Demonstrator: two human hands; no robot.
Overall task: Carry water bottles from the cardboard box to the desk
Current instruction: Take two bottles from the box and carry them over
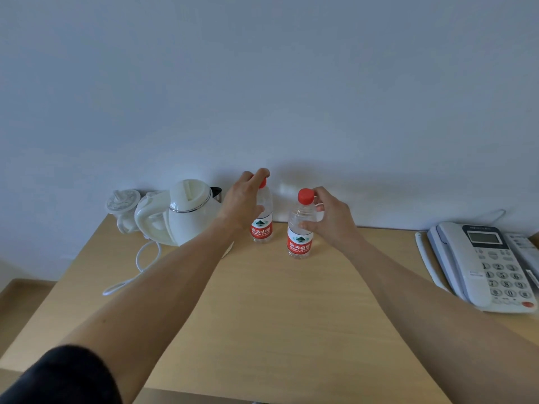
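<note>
- Water bottles stand upright on the desk (262, 316) beside the kettle (189, 212): left bottle (262, 225) nearest, right bottle (300, 228) beyond.
- Left hand (242, 202) curls round the left bottle; right hand (332, 217) pinches the other.
- Risk: an abrupt release could topple either bottle.

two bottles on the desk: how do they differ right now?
The left bottle stands nearer the wall, beside the kettle; the right bottle stands nearer the camera. The left hand hides most of the left bottle's cap; the right bottle's cap shows fully, the right hand on its shoulder. Both are upright, clear, red-labelled and red-capped.
</note>
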